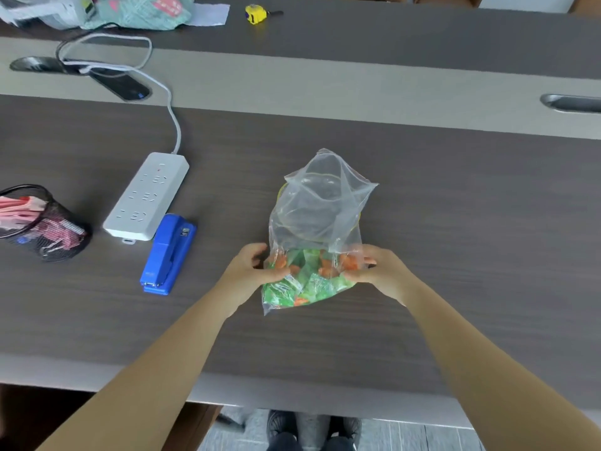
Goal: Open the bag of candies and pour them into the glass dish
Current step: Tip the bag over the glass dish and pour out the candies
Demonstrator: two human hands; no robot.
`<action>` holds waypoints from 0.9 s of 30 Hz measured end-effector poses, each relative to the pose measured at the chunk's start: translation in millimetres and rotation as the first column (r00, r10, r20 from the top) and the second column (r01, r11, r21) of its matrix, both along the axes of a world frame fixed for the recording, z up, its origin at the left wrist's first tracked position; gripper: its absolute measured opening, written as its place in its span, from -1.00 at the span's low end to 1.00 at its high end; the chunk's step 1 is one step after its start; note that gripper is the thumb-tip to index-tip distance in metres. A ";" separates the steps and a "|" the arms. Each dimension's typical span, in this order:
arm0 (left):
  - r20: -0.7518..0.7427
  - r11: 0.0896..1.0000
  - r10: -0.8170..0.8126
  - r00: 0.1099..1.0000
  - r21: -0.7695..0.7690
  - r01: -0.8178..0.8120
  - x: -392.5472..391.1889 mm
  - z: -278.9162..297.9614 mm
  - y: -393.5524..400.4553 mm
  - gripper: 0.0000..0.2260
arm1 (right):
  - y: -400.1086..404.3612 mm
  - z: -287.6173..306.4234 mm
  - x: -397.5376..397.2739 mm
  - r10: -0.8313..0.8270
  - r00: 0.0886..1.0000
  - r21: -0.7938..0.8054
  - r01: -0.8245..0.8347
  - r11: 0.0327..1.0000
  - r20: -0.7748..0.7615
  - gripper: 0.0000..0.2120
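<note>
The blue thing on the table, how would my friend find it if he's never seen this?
Look at the long dark wooden table, then left of the candy bag held by both hands. There lies a white power strip, and touching its near end is the blue stapler. It is the only solid blue thing there.

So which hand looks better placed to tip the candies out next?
Probably the left hand: it grips the bag low, beside the candies, so it could lift that end. The right hand pinches the bag's side. No glass dish is clearly visible.
</note>
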State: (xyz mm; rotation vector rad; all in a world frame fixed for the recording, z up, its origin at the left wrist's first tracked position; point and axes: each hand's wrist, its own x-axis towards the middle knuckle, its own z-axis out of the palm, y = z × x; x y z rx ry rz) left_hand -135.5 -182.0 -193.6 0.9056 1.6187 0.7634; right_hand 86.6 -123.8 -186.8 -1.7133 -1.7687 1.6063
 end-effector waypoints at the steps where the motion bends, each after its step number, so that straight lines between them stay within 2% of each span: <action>1: -0.029 0.999 -0.026 0.999 -0.034 0.025 1.2 -1.0 -4.3 -0.51 | -1.1 -1.9 -2.7 -0.039 0.999 0.029 0.039 0.999 0.002 -0.50; 2: -0.068 0.998 -0.050 0.996 -0.050 0.046 3.0 -3.0 -6.9 -0.59 | -2.4 -2.9 -5.4 -0.071 0.997 0.047 0.071 0.996 0.003 -0.56; 5: -0.189 0.998 -0.061 0.980 -0.045 0.054 6.8 -10.0 -8.0 -0.60 | -5.7 -4.5 -11.9 -0.133 0.991 0.104 0.129 0.986 0.032 -0.72; 7: -0.209 1.000 -0.014 0.978 -0.030 0.008 7.7 -10.6 -7.2 -0.67 | -6.8 -4.7 -13.6 -0.159 0.987 0.127 0.153 0.980 0.037 -0.72; 9: -0.132 0.999 0.024 0.991 -0.039 -0.029 6.5 -9.8 -5.2 -0.70 | -7.4 -4.6 -13.7 -0.200 0.980 0.116 0.198 0.973 0.010 -0.65; 12: 0.098 0.997 0.051 0.994 -0.070 -0.044 5.8 -3.7 -4.4 -0.79 | -9.9 1.0 -14.7 -0.261 0.962 0.038 0.264 0.964 -0.076 -0.57; 14: 0.239 0.991 0.104 0.965 -0.113 -0.079 4.5 -0.5 -3.4 -0.71 | -11.2 3.6 -14.0 -0.297 0.945 -0.039 0.294 0.955 -0.137 -0.52; 15: 0.286 0.988 0.120 0.951 -0.131 -0.085 3.9 1.4 -2.6 -0.67 | -12.2 5.9 -13.5 -0.302 0.942 -0.075 0.294 0.953 -0.144 -0.57; 17: 0.347 0.986 0.131 0.928 -0.143 -0.086 3.9 7.0 0.4 -0.68 | -13.2 15.5 -13.4 -0.309 0.939 -0.137 0.290 0.947 -0.153 -0.77; 19: 0.427 0.989 0.119 0.896 -0.131 -0.068 4.1 14.8 5.0 -0.73 | -12.6 24.2 -14.4 -0.348 0.916 -0.206 0.308 0.929 -0.199 -0.83; 23: 0.511 0.996 0.010 0.860 -0.081 0.037 4.0 28.6 13.1 -0.83 | -9.6 31.3 -14.0 -0.429 0.861 -0.294 0.350 0.889 -0.273 -0.57; 27: 0.520 0.992 -0.084 0.850 -0.039 0.122 5.4 37.5 15.7 -0.83 | -8.5 35.2 -16.0 -0.401 0.880 -0.264 0.336 0.904 -0.255 -0.62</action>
